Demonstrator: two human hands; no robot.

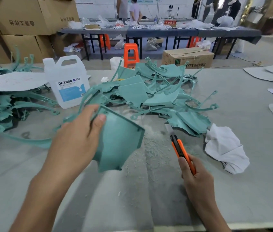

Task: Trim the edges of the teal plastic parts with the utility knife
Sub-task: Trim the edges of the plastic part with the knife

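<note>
The left hand (79, 136) grips a curved teal plastic part (120, 144) by its upper left edge, thumb pressed on the inner face and fingers hidden behind it, holding it tilted above the grey table (232, 181). The right hand (197, 180), well apart to the right, curls around the orange utility knife (181, 152), whose blurred blade points up and away, clear of the part. Behind both lies a pile of teal parts (149, 91); the held part's far arm is hard to follow.
</note>
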